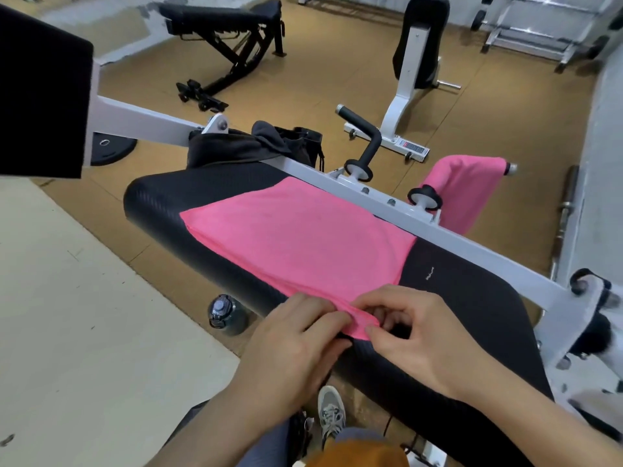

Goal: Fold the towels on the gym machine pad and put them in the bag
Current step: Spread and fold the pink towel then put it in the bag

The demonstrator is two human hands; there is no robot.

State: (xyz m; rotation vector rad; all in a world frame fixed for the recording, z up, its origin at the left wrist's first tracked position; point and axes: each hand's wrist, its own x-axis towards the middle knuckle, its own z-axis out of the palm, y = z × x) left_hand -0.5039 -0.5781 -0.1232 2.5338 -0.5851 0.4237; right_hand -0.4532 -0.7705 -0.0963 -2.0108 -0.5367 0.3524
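Left hand point(296, 335), right hand point(416, 328): fingers point(320, 313) seemingly clamp near corner of pink towel point(296, 241).

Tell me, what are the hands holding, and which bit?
Both the left hand and right hand pinch the pink towel at its near corner, on the black pad.

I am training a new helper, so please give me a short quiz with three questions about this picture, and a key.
1. True or false: the left hand and the right hand both pinch the near corner of the pink towel on the pad.
2. Where does the second pink towel hang? A) over a bar right of the pad B) on a chair C) on a shoulder
3. Fill in: the water bottle stands on the ___.
Key: 1 true; 2 A; 3 floor.
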